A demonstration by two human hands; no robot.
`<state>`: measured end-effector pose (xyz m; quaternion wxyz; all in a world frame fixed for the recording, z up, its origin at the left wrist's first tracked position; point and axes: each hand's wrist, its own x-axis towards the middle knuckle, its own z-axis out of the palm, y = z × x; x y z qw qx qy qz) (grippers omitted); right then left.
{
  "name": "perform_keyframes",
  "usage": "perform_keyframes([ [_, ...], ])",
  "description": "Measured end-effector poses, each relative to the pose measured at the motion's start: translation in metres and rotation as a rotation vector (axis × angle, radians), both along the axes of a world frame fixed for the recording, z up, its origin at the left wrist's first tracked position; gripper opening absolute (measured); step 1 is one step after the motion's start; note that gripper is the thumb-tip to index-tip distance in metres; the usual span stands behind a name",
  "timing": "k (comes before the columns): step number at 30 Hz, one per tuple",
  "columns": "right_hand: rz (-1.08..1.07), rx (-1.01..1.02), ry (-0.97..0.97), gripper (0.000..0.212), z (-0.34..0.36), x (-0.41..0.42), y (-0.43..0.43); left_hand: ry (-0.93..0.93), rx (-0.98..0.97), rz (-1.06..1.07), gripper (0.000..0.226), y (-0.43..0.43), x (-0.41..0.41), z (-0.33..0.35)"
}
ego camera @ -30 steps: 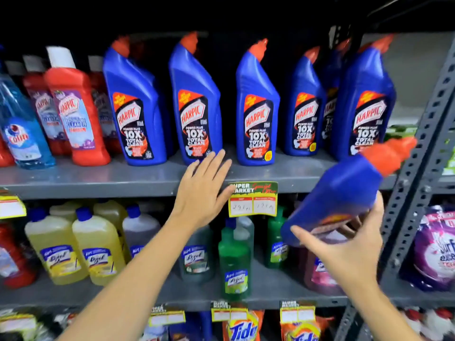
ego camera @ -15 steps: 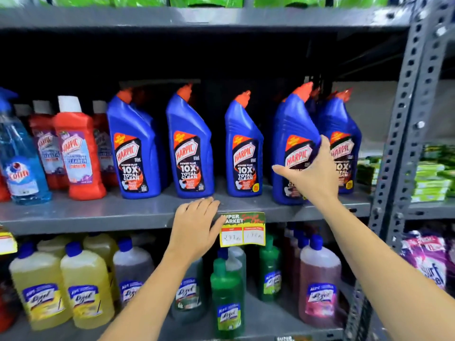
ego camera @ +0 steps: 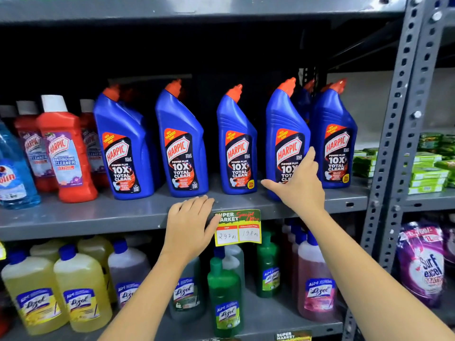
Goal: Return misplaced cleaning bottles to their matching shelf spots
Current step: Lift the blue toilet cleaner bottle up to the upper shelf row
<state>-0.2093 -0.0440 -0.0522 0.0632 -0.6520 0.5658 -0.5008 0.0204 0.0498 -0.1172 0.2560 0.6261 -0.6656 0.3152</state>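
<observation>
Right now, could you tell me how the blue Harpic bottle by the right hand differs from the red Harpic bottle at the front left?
The blue Harpic bottle has an angled orange-capped neck; the red Harpic bottle has a straight white cap. The right hand is at the blue one; nothing touches the red. Both stand upright on the same shelf.

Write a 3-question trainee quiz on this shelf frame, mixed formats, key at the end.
1. True or false: the right hand is lifting a blue Harpic bottle clear of the shelf.
2. Multiple choice: the left hand rests on A) a yellow Lizol bottle, B) the shelf's front edge beside the price tag, C) a red Harpic bottle.
3. Fill in: the blue Harpic bottles in the front row have ____ caps.

Key
1. False; the bottle stands on the shelf, with the open hand against its front.
2. B
3. orange
</observation>
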Motion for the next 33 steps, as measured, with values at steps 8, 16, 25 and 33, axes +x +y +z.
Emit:
perform_keyframes([
  [8,0.066,0.016,-0.071,0.124,0.001,0.006,-0.025,0.018,-0.046,-0.002,0.047,-0.005,0.001,-0.004],
  [16,0.092,0.065,-0.105,0.124,0.003,0.008,-0.043,0.034,-0.023,0.001,0.048,-0.003,0.001,-0.004],
  [25,0.186,0.116,-0.110,0.127,0.004,-0.006,-0.052,0.063,0.024,0.015,0.052,0.001,-0.002,-0.002],
  [33,0.186,0.102,-0.101,0.130,0.002,-0.007,-0.054,0.052,0.006,0.019,0.051,0.000,-0.003,-0.003],
])
